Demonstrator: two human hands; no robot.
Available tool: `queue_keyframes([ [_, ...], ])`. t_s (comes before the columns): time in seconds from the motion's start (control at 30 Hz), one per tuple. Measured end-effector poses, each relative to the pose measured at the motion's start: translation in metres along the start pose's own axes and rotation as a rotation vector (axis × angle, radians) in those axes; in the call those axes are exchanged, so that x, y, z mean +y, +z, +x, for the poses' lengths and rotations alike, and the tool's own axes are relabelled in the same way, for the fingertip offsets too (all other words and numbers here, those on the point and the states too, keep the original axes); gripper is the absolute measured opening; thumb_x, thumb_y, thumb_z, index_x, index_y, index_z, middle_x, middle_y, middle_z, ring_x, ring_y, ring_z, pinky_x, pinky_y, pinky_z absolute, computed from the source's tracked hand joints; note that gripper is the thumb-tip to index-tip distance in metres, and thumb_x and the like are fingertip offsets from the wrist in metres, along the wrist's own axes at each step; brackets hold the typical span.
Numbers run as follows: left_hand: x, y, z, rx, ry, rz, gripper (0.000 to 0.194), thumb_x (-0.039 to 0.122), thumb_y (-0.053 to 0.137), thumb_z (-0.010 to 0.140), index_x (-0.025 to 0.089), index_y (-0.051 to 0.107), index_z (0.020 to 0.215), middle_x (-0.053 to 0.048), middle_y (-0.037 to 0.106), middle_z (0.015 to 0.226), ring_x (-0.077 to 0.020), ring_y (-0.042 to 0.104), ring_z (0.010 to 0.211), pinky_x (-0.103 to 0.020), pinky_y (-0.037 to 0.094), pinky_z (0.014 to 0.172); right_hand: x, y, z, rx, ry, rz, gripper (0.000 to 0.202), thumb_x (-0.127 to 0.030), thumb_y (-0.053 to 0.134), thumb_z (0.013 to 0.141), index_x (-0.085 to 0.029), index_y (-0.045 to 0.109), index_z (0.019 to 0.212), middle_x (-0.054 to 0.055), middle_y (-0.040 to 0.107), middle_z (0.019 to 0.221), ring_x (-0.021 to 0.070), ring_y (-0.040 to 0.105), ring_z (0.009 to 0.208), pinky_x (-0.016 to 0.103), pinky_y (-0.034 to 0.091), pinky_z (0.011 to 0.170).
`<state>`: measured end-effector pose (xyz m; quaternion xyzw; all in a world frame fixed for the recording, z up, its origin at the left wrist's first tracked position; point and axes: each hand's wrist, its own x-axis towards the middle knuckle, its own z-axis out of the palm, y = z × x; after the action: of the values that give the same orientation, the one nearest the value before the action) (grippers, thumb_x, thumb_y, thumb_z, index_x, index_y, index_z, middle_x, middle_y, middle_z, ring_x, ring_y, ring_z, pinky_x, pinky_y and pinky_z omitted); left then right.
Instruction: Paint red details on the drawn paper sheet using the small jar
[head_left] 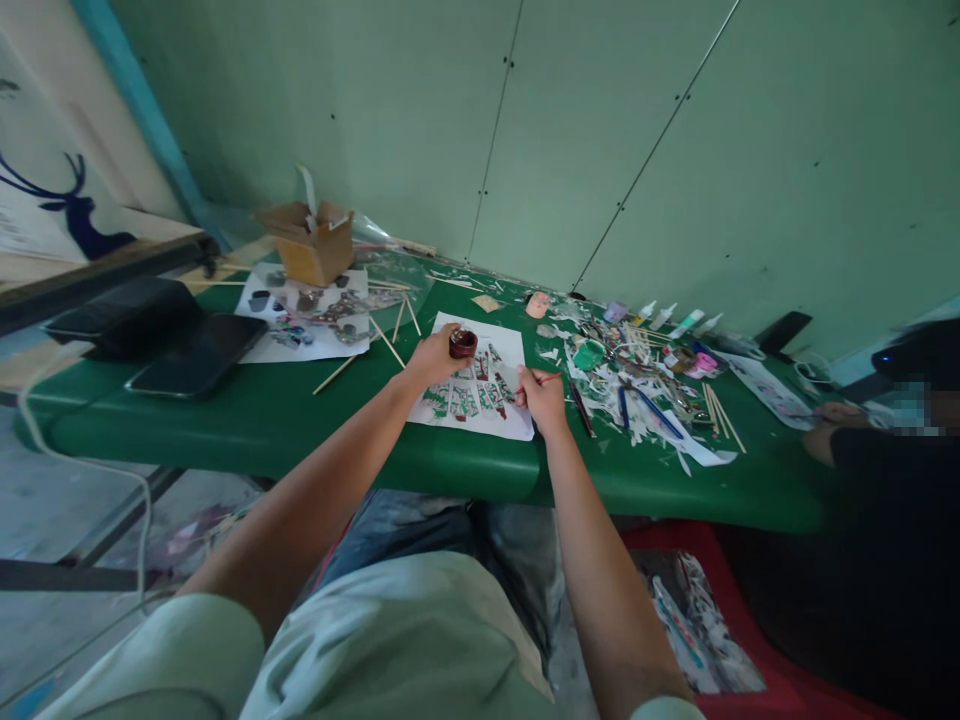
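My left hand (435,355) is closed around a small dark red jar (463,346), tilted over a white paper sheet (511,335). Several patterned pieces (463,400) in green, white and dark red lie on that sheet. At the sheet's right edge my right hand (541,397) pinches a thin reddish stick (552,378), whose working tip I cannot make out. Just right of this hand, a dark pen-like tool (580,408) lies on the green table (315,425).
Right of the sheet spread paper scraps, blue pens (660,412), a green paint pot (589,354) and small bottles (686,324). At left are a cardboard box (315,245), a second sheet (352,345), wooden sticks (335,375) and a black phone (199,355). A co-worker (892,480) sits at right.
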<state>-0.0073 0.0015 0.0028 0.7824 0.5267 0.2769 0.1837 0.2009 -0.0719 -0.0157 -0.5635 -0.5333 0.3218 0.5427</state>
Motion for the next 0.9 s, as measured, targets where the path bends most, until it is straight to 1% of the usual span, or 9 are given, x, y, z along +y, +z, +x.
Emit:
queue_keyframes([
  [0.13, -0.001, 0.0011, 0.0004, 0.007, 0.004, -0.001, 0.078, 0.049, 0.062, 0.066, 0.019, 0.032, 0.131, -0.013, 0.056, 0.119, -0.032, 0.056, 0.104, -0.038, 0.044, 0.081, -0.0016, 0.0002, -0.0003, 0.001, -0.009, 0.025, 0.038, -0.047, 0.055, 0.076, -0.018, 0.051, 0.051, -0.003, 0.048, 0.035, 0.0083, 0.04, 0.03, 0.021, 0.033, 0.036],
  [0.4, -0.0011, 0.0015, -0.0001, 0.022, 0.008, 0.0, 0.076, 0.049, 0.061, 0.066, 0.02, 0.033, 0.13, -0.012, 0.056, 0.119, -0.0324, 0.055, 0.106, -0.039, 0.043, 0.084, -0.0038, 0.0001, -0.0011, 0.004, 0.027, 0.042, 0.038, -0.048, 0.054, 0.076, -0.019, 0.05, 0.051, -0.004, 0.047, 0.035, 0.0089, 0.04, 0.03, 0.022, 0.035, 0.036],
  [0.57, -0.0017, 0.0015, 0.0004, 0.005, 0.002, 0.0, 0.077, 0.05, 0.061, 0.066, 0.02, 0.032, 0.131, -0.012, 0.056, 0.119, -0.0318, 0.056, 0.104, -0.037, 0.044, 0.081, -0.0043, 0.0007, -0.0009, 0.004, 0.04, 0.047, 0.039, -0.05, 0.054, 0.076, -0.019, 0.05, 0.051, -0.004, 0.046, 0.034, 0.0088, 0.04, 0.03, 0.022, 0.035, 0.036],
  [0.73, -0.0019, 0.0014, 0.0007, 0.006, 0.003, 0.001, 0.079, 0.051, 0.062, 0.066, 0.02, 0.031, 0.131, -0.013, 0.057, 0.118, -0.0315, 0.057, 0.103, -0.037, 0.044, 0.08, -0.0046, 0.0007, -0.0005, 0.01, 0.025, 0.046, 0.042, -0.053, 0.053, 0.075, -0.02, 0.049, 0.051, -0.004, 0.047, 0.035, 0.0088, 0.04, 0.03, 0.023, 0.035, 0.037],
  [0.9, -0.0008, 0.0005, 0.0002, 0.009, -0.003, -0.003, 0.077, 0.05, 0.062, 0.065, 0.021, 0.032, 0.13, -0.013, 0.056, 0.119, -0.0323, 0.056, 0.105, -0.038, 0.044, 0.082, -0.0061, 0.0004, -0.0014, 0.002, 0.008, 0.013, 0.041, -0.052, 0.054, 0.075, -0.019, 0.051, 0.052, -0.003, 0.049, 0.037, 0.0088, 0.042, 0.031, 0.022, 0.034, 0.037],
])
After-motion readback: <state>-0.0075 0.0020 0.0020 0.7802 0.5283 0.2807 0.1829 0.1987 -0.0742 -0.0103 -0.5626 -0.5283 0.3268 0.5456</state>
